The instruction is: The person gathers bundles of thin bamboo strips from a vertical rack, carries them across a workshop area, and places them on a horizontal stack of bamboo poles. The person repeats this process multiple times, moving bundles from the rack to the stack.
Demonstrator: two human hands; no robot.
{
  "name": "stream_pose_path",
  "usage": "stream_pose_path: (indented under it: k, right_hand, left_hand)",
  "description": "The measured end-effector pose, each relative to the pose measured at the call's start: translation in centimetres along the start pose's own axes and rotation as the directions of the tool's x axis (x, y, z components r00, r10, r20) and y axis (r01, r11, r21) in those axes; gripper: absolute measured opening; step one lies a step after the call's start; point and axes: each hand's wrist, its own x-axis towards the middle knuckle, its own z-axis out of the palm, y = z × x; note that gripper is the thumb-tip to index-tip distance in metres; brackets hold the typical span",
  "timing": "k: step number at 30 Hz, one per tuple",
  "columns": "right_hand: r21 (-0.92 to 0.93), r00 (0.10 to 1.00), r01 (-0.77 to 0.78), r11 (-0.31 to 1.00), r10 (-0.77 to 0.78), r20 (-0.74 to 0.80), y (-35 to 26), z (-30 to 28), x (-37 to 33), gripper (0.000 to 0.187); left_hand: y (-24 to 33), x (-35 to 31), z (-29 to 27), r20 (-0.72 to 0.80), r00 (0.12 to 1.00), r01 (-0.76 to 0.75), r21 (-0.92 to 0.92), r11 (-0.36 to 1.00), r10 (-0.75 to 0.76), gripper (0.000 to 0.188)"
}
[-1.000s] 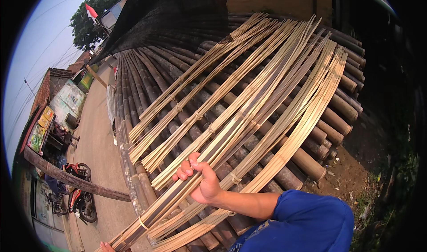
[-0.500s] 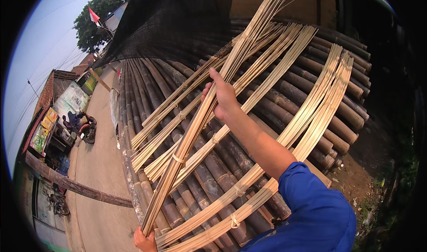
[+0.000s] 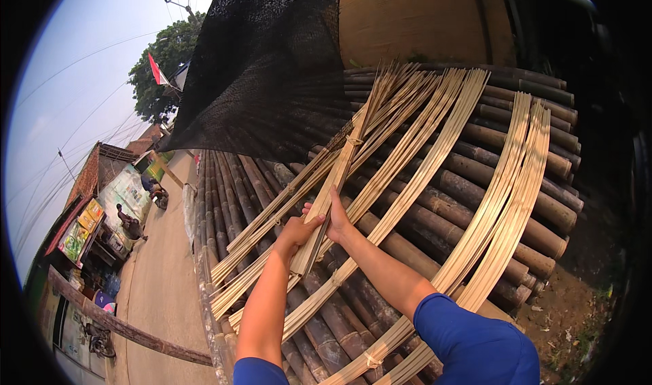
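Observation:
Both hands are closed around a bundle of thin split bamboo strips (image 3: 337, 171), near its lower end. My left hand (image 3: 299, 231) grips its left side, and my right hand (image 3: 337, 221) wraps it from the right, close beside the left. A pale tie (image 3: 354, 140) circles the bundle toward its far end. Under it, other tied strip bundles lie across a stack of dark bamboo poles (image 3: 448, 181). The nearest of these is a long bundle (image 3: 407, 212) just right of my hands. Two more bundles (image 3: 485, 205) lie farther right, curving toward me.
Black netting (image 3: 272, 72) hangs over the far left part of the poles. A single pole (image 3: 129, 310) juts out to the left across the road (image 3: 159, 249). Beyond it are a roadside stall (image 3: 85, 232), a person and a motorbike (image 3: 159, 198).
My left hand has come up from the lower edge to grip beside my right. The held bundle has shifted, with its tie now at the far end instead of the near one.

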Motion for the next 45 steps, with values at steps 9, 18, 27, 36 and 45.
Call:
stream_pose_path:
  k: [9, 18, 27, 36, 45]
  right_hand:
    - [-0.065, 0.943, 0.213, 0.975, -0.223, -0.247, 5.1, -2.0, 3.4, 0.035]
    - [-0.772, 0.919, -0.219, 0.597, 0.392, 0.043, 11.8, 12.5, 12.2, 0.109]
    - [-0.873, 0.534, 0.164, 0.459, 0.703, 0.47, 16.7, 11.6, -7.5, 0.093]
    - [-0.99, 0.897, 0.088, 0.11, 0.424, 0.127, -5.5, -5.0, -24.5, 0.075]
    - [-0.62, 0.876, -0.286, 0.731, -0.063, -0.479, -10.6, -19.4, -44.3, 0.041]
  left_hand:
    - [-0.7, -4.4, 0.0, -0.36, 0.891, -0.188, 0.264, 0.946, 0.277, 0.068]
    - [-6.1, -31.3, -2.8, -0.304, 0.952, -0.08, -0.09, 0.993, 0.049, 0.053]
    - [-17.3, -43.2, 0.5, -0.396, 0.874, 0.203, -0.229, 0.952, -0.282, 0.045]
    - [-17.6, -46.2, 12.4, 0.0, 0.973, 0.232, 0.02, 0.972, -0.233, 0.062]
    - [-22.0, -44.4, 13.1, -0.232, 0.97, 0.093, 0.635, 0.767, 0.074, 0.085]
